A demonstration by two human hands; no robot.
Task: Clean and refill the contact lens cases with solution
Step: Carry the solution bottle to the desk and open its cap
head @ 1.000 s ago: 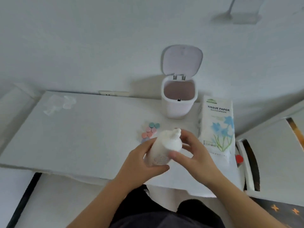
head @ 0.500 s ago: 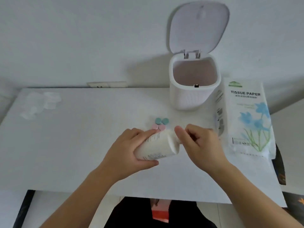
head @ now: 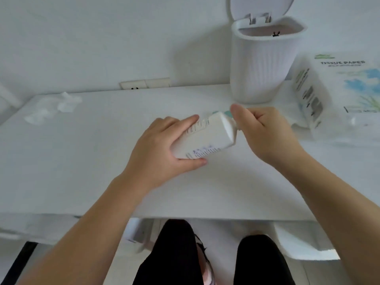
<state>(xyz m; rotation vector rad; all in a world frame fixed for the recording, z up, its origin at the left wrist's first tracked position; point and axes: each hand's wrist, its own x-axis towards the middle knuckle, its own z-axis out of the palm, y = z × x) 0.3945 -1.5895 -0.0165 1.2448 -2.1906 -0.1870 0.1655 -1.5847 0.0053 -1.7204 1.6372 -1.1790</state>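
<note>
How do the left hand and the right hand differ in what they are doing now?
The left hand wraps around the body of the solution bottle, fingers above and thumb below; the right hand is curled at the bottle's cap end, hiding the cap. The left hand lies nearer the table's middle, the right nearer the bin. Both touch the bottle.

— How does the left hand [head: 162,149] sit?
— Forearm reaching in from lower left, fingers [head: 185,122] over the top of the bottle [head: 207,138], thumb underneath, gripping it tilted
— And the right hand [head: 265,130]?
— Curled at the bottle's top end, thumb up, pinching there; the cap itself is hidden
</note>
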